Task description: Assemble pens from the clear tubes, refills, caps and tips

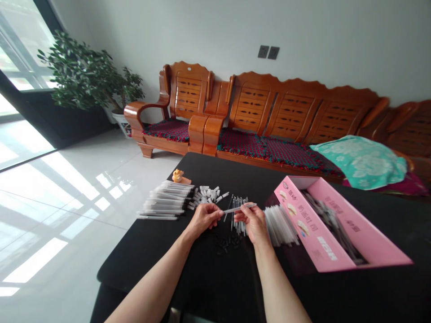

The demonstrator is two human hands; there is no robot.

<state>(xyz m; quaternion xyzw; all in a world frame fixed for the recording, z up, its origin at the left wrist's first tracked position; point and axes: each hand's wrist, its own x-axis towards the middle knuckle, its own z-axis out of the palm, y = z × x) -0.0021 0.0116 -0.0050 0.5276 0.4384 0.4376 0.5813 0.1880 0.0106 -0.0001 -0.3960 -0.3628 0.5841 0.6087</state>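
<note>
Both of my hands meet above the black table, with a slim, pale pen barrel (233, 209) between them. My left hand (206, 216) pinches its left end, and my right hand (252, 220) grips it near the right end. Whether a refill sits inside it is too small to tell. Below and between the hands lie thin pen refills (239, 226). Small black plugs (227, 243) are scattered nearer to me. Clear pen barrels (281, 226) lie beside my right hand. Beyond my left hand are white pen caps (209, 194) and a stack of white pens (166, 200).
A pink box (303, 224) with dark pieces inside stands on the table's right. A small orange figurine (179, 176) sits at the far left edge of the black table (148, 264). Behind are a wooden sofa (256, 105) and a potted plant (90, 76).
</note>
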